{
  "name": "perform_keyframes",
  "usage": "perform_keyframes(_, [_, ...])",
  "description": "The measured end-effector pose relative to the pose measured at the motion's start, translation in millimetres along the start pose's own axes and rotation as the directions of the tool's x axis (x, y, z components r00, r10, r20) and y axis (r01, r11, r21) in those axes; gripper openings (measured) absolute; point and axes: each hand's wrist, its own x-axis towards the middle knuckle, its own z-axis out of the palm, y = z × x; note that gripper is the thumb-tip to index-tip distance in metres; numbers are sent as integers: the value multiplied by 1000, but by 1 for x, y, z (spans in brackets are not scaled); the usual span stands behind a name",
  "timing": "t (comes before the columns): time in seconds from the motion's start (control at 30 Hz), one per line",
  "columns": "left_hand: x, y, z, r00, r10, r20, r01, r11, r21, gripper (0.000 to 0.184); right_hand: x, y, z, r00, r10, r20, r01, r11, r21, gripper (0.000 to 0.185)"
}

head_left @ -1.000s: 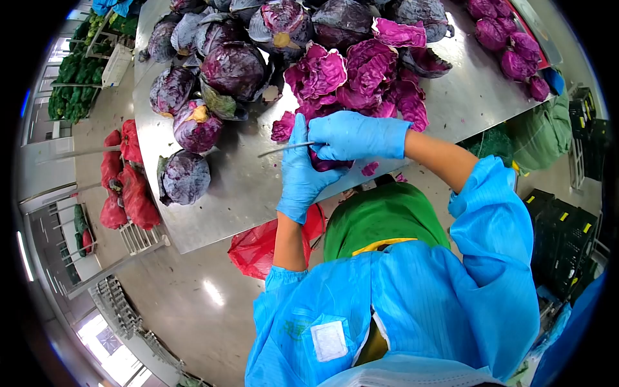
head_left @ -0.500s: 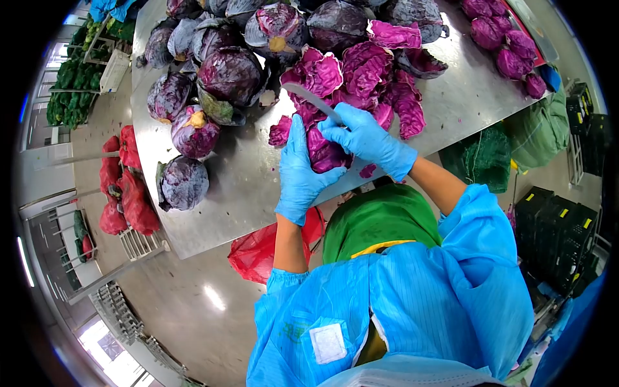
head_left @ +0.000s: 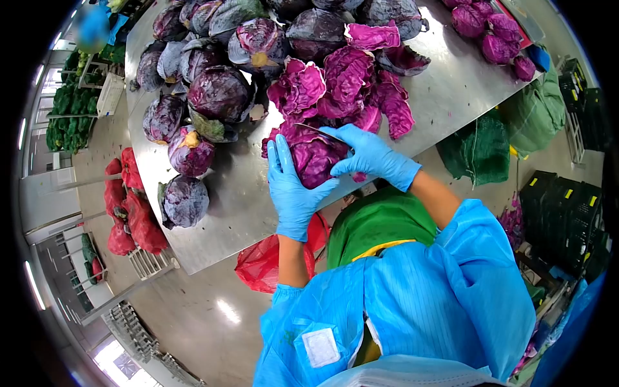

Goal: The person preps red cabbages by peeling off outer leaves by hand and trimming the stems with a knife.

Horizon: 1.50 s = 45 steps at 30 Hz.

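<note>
A purple red cabbage (head_left: 316,159) sits near the front edge of the steel table. My left hand (head_left: 291,193), in a blue glove, cups its left and near side with fingers and thumb around it. In my blue-gloved right hand (head_left: 377,158) is a knife (head_left: 324,133), its blade lying low along the cabbage's upper side; the handle is hidden in my fingers. How deep the blade sits, I cannot tell. Loose purple outer leaves (head_left: 346,80) are heaped just beyond the cabbage.
Several untrimmed red cabbages (head_left: 220,93) crowd the left and far side of the steel table (head_left: 248,209). Peeled heads (head_left: 500,48) lie at the far right. Red net sacks (head_left: 142,219) stand left of the table, black crates (head_left: 558,216) to the right, a green sack (head_left: 477,151) below the right edge.
The knife has dropped from a raised, tilted position onto the cabbage. My left fingers have shifted to the cabbage's left side, and more of the cabbage shows. The view has shifted slightly.
</note>
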Motion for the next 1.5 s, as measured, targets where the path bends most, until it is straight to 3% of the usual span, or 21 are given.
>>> perform_keyframes(0.17, [-13,7,13,999,-46,-21,46,999,8,131,-4,29,15,969,-241,-52,241,970,8,71])
perform_keyframes(0.2, [-14,4,16,999,-15,-49,15,1000,-8,131,-2,25,16,925,-355,-138,344,934,-101,58])
perform_keyframes(0.33, [-17,6,16,997,-25,-77,22,999,-39,127,-2,2,13,804,-590,-78,473,714,-516,33])
perform_keyframes(0.43, [-20,6,25,994,-33,-103,31,999,-22,124,10,-4,3,789,-603,-116,476,720,-506,45])
perform_keyframes(0.47, [-20,11,23,992,-89,-94,84,995,-51,124,23,2,1,738,-629,-244,436,720,-539,39])
perform_keyframes(0.5, [-20,13,22,986,-121,-114,113,991,-69,125,32,-6,-7,796,-477,-374,310,850,-425,43])
perform_keyframes(0.57, [-22,15,21,972,-183,-147,168,980,-108,126,33,-21,-29,935,-223,-277,201,974,-104,58])
perform_keyframes(0.63, [-23,5,21,979,-144,-146,118,978,-173,124,26,-18,-22,969,-229,-93,226,973,-38,77])
perform_keyframes(0.67, [-22,2,20,978,-144,-151,112,973,-202,124,16,-21,-19,990,-133,47,139,981,-133,85])
perform_keyframes(0.7, [-21,0,19,977,-144,-157,105,967,-231,123,13,-12,-6,971,-239,25,239,958,-155,86])
perform_keyframes(0.9, [-18,-12,5,998,-59,10,60,981,-184,122,23,13,24,939,-341,-39,333,932,-142,71])
perform_keyframes(0.97, [-17,-12,6,1000,-5,3,5,992,-129,122,28,9,24,879,-456,-139,376,842,-388,50])
perform_keyframes(1.0, [-23,-11,7,993,-104,53,111,982,-150,123,31,7,20,869,-474,-144,352,795,-494,42])
perform_keyframes(1.03, [-22,-10,9,996,-87,23,90,983,-159,124,36,7,17,858,-492,-145,322,737,-594,33])
perform_keyframes(1.07, [-23,-9,9,997,-72,-3,71,984,-165,125,46,12,13,839,-513,-183,301,716,-630,14])
perform_keyframes(1.13, [-22,-9,10,998,-58,-26,49,957,-285,126,56,11,3,812,-524,-259,283,741,-609,13])
perform_keyframes(1.27, [-26,-18,6,996,-91,12,74,715,-695,124,61,11,4,779,-528,-337,267,766,-584,12])
perform_keyframes(1.3, [-26,-8,-1,978,-177,110,187,513,-838,122,60,11,3,791,-504,-349,224,767,-601,10])
perform_keyframes(1.37, [-29,-6,-5,926,-176,336,352,73,-933,115,56,4,-12,853,-425,-304,81,683,-726,13])
perform_keyframes(1.4, [-42,-19,2,861,-259,437,430,-85,-899,102,59,12,-27,783,-485,-389,101,717,-690,17])
perform_keyframes(1.5, [-52,-15,-1,896,-177,407,283,-478,-832,89,68,13,-83,620,-456,-638,57,837,-544,40])
